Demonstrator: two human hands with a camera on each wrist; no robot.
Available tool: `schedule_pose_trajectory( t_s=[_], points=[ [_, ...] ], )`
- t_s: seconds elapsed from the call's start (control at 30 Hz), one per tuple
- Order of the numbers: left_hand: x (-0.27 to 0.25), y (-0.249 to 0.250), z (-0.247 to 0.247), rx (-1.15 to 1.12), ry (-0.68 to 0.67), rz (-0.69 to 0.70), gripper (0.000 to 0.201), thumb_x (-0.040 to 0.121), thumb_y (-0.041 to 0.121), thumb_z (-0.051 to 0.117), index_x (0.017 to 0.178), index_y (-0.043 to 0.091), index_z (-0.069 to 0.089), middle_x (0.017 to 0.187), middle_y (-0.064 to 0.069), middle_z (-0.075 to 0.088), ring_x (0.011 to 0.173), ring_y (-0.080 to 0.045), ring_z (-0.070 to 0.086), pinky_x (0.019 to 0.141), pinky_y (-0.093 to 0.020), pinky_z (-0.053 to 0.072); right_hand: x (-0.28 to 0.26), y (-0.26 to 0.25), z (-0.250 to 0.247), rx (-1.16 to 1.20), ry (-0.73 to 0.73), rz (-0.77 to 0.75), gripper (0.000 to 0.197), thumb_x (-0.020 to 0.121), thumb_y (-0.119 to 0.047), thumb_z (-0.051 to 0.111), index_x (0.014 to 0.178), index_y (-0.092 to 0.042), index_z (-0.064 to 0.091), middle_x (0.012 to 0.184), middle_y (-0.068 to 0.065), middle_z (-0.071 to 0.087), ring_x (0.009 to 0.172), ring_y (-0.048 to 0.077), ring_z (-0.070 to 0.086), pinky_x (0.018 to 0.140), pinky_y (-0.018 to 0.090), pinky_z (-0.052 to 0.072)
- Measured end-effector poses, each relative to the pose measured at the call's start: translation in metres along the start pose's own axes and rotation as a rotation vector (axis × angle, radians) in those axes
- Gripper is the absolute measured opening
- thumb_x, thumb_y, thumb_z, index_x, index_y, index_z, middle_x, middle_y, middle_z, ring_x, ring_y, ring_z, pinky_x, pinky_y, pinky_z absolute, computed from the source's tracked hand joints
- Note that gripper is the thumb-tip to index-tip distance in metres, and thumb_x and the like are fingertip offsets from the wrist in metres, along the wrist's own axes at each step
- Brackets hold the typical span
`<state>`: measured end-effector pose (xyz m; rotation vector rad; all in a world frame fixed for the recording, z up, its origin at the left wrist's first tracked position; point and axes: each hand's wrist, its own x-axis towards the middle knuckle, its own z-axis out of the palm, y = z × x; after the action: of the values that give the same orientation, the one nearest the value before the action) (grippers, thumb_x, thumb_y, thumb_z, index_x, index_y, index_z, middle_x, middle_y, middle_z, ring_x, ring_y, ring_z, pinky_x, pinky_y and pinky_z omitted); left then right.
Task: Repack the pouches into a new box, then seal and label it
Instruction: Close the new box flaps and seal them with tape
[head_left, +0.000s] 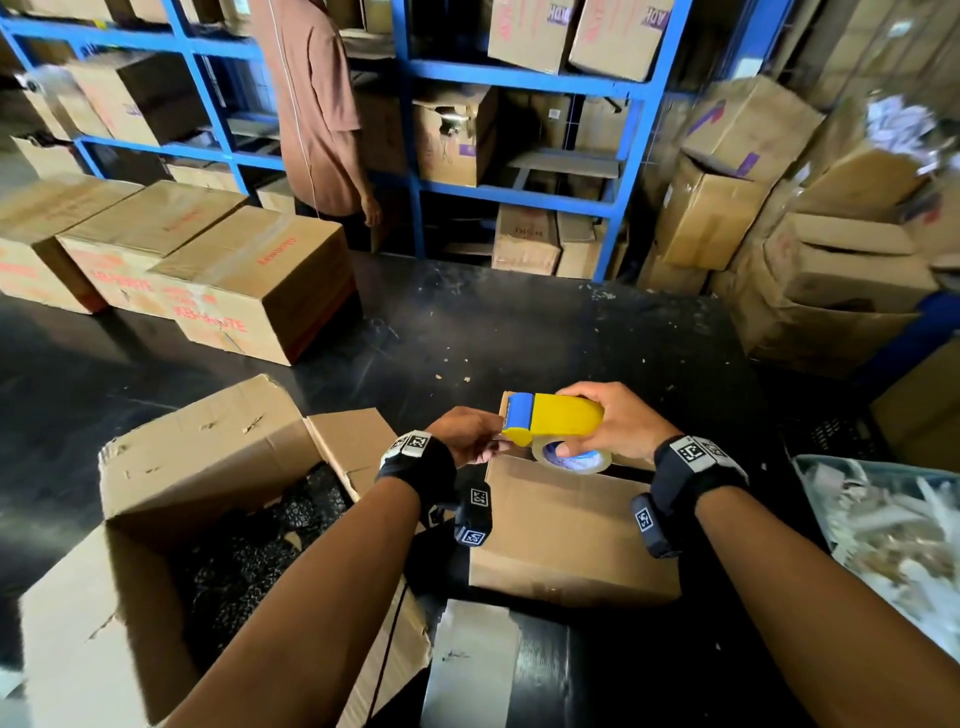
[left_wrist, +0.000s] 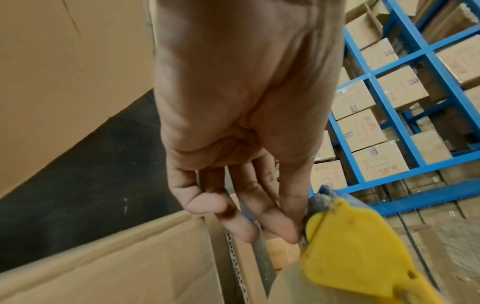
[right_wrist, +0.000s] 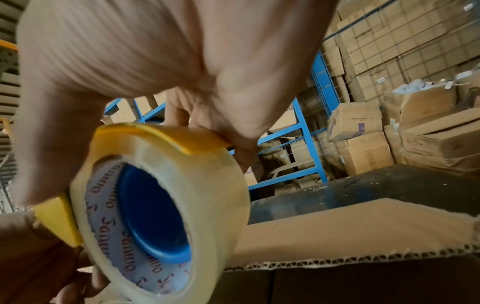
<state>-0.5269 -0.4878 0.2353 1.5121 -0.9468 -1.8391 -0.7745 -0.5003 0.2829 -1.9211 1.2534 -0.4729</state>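
The right hand (head_left: 613, 421) grips a yellow tape dispenser (head_left: 561, 418) just above the far edge of the small box (head_left: 566, 535); its clear roll (right_wrist: 166, 207) has a blue core and red script, unreadable. The left hand (head_left: 470, 434) pinches at the dispenser's blue front end. Left of the small box stands an open carton (head_left: 171, 467) of dark pouches (head_left: 249, 561). Beyond it, sealed boxes (head_left: 249, 280) bear red writing ending "7E".
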Motion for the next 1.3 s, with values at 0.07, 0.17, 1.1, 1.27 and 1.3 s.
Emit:
schedule_pose_trajectory(
  t_s=[0.07,0.17,1.1,1.27,1.3],
  points=[
    [-0.002,0.004,-0.001,0.019,0.049,0.026,0.017,0.087,0.012,0.063,0.094,0.002,0.075,0.066,-0.007,0.067,0.046,-0.009,0.052,0.051,-0.021,0.039,0.001,-0.002,0.0,-0.033,-0.006,-0.001,0.065,0.059,-0.021,0.098,0.116,-0.025,0.069,0.108,-0.009,0.069,0.102,0.014,0.065,0.086,0.032,0.053],
    [-0.004,0.01,0.0,0.038,0.122,0.063,0.019,0.09,0.012,0.061,0.099,0.006,0.076,0.075,-0.009,0.071,0.057,-0.01,0.059,0.051,-0.019,0.041,0.002,-0.005,-0.002,-0.037,-0.002,0.015,0.06,0.065,-0.019,0.096,0.117,-0.025,0.068,0.108,-0.007,0.069,0.101,0.014,0.066,0.087,0.033,0.054],
    [-0.013,0.013,-0.064,0.014,0.189,0.238,0.023,0.098,0.019,0.062,0.103,-0.001,0.072,0.075,-0.01,0.07,0.065,-0.013,0.068,0.067,-0.023,0.055,-0.013,-0.012,-0.024,0.024,0.082,-0.061,0.046,0.072,-0.04,0.09,0.112,-0.024,0.074,0.104,-0.006,0.075,0.097,0.012,0.071,0.088,0.03,0.058],
    [-0.006,0.004,-0.061,0.017,0.202,0.22,0.02,0.096,0.02,0.064,0.099,0.002,0.072,0.073,-0.01,0.073,0.067,-0.014,0.069,0.062,-0.021,0.057,-0.008,-0.007,-0.021,-0.03,0.064,-0.025,0.038,0.07,-0.042,0.09,0.101,-0.026,0.076,0.095,-0.004,0.076,0.09,0.016,0.072,0.086,0.043,0.06],
    [-0.004,0.002,-0.059,0.024,0.208,0.214,0.02,0.096,0.02,0.064,0.098,0.002,0.073,0.073,-0.01,0.073,0.066,-0.014,0.07,0.064,-0.022,0.057,-0.006,-0.005,-0.019,-0.059,0.054,-0.03,0.036,0.07,-0.043,0.09,0.098,-0.026,0.077,0.092,-0.003,0.076,0.088,0.017,0.072,0.085,0.045,0.059]
  ],
)
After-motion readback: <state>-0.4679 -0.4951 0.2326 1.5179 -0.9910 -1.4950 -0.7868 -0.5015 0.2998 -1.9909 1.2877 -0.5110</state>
